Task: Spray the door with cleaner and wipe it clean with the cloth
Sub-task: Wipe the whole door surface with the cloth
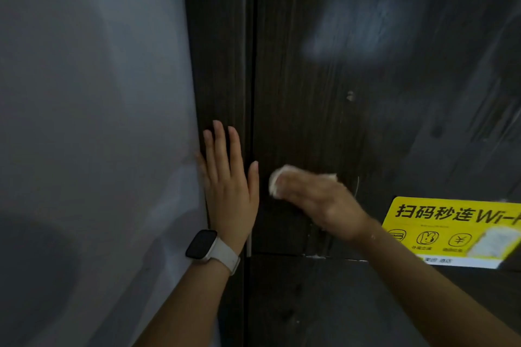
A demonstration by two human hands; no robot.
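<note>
A dark wood-grain door [352, 110] fills the middle and right of the head view, with a pale streaky patch near its top. My right hand [318, 203] presses a white cloth [275, 179] flat against the door near its left edge; most of the cloth is hidden under my fingers. My left hand [229, 180], with a white-strapped watch on its wrist, rests flat with straight fingers on the dark door frame [220, 65]. No spray bottle is in view.
A pale grey wall [93, 121] stands to the left of the frame. A yellow Wi-Fi sticker [451, 231] is stuck on the door at the right, just beside my right forearm. A horizontal seam crosses the door below my hands.
</note>
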